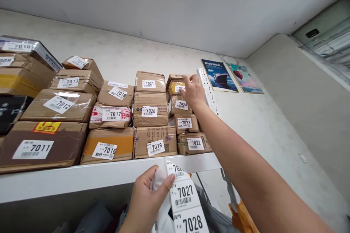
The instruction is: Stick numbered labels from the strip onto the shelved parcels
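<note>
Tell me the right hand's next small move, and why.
Perhaps the right hand should press the 7025 label flat: its thumb is at that label, on the yellow-taped box, while the left hand holds the label strip lower down.

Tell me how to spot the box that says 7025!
Find the white shelf, then the box stack at its right end, nearest the ship poster. Look high up that stack, by the right hand. The 7025 box shows yellow on its front, unlike the brown 7024 box just below.
</note>
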Motion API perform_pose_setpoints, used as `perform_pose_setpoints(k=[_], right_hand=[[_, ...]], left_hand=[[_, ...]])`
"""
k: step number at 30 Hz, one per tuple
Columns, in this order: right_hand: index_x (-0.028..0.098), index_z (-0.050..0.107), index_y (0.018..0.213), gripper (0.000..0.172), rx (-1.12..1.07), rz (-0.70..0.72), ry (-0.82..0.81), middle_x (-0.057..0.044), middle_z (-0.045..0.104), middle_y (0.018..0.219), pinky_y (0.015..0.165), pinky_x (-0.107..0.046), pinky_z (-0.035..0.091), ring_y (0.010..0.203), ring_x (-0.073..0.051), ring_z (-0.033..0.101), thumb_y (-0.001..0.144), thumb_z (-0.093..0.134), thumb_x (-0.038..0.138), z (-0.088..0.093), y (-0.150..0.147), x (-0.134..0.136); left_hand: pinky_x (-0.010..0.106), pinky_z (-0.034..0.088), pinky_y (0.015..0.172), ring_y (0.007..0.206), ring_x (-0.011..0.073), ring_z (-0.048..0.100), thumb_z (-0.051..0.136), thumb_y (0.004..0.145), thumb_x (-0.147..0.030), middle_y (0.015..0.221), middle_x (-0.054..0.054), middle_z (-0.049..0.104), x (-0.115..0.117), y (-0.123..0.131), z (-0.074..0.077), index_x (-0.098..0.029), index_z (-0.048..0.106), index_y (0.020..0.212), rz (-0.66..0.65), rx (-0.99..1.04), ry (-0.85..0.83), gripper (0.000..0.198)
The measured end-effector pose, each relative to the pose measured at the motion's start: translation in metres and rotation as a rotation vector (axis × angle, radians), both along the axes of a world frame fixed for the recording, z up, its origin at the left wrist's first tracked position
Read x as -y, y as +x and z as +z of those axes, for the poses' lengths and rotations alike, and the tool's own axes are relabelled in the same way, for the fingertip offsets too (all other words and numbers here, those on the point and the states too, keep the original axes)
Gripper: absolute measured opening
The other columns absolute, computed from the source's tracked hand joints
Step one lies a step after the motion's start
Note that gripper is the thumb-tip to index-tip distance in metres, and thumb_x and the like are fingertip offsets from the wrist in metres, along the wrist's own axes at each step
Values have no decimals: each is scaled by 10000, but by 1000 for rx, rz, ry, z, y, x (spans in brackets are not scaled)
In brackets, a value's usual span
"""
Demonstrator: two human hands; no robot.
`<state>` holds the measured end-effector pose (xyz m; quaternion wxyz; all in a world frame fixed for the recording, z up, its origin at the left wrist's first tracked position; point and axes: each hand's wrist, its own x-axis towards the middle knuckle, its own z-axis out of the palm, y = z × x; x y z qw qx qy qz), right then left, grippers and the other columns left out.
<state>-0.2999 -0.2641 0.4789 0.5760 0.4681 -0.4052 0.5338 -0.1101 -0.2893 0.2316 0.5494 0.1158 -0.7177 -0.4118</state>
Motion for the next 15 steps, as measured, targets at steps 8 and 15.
perform_pose_setpoints(k=[8, 15], right_hand=[[150, 616, 1064, 288, -131, 32, 130, -125, 656, 1119, 908, -439, 497, 1031, -252, 585, 850, 429, 106, -23, -10, -3], [104, 437, 1335, 495, -213, -25, 256, -170, 410, 1449, 1087, -555, 330, 1343, -347, 338, 900, 449, 338, -19, -8, 11]], left_hand=[[263, 483, 617, 670, 176, 602, 702, 638, -557, 669, 25, 666, -9, 1, -3, -181, 645, 746, -8, 4, 20, 396], [238, 450, 586, 628, 148, 563, 710, 625, -557, 640, 18, 645, -12, -12, -5, -181, 622, 687, -10, -13, -3, 392]])
